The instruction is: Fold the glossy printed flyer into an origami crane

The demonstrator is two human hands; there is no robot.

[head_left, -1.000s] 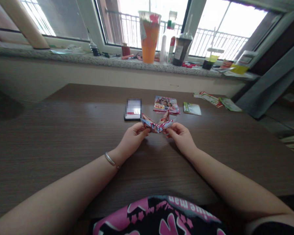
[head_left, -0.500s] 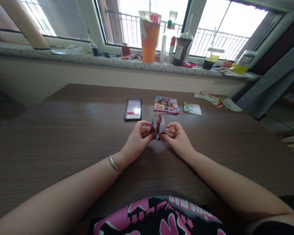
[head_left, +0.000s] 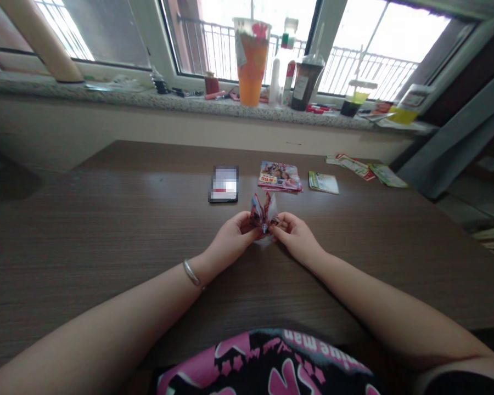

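Observation:
A small folded piece of printed paper (head_left: 265,213), red, blue and white with pointed flaps standing up, is held between both hands over the middle of the table (head_left: 140,236). My left hand (head_left: 234,236) pinches its left side, thumb in front and fingers behind. On the right side my right hand (head_left: 295,236) grips it the same way. Both thumbs come close together at the paper's lower front. The fingertips behind it are partly hidden.
Beyond my hands lie a dark-edged device with a blurred screen (head_left: 224,185), a stack of printed flyers (head_left: 280,176) and a green-white paper stack (head_left: 323,182). More leaflets (head_left: 356,167) lie at the back right. Cups and bottles, one an orange drink (head_left: 253,63), line the windowsill (head_left: 214,105).
The paper's upright flaps have spread farther apart, with a wider gap at the middle. My left fingers have drawn down and in behind the paper; the right hand has shifted slightly.

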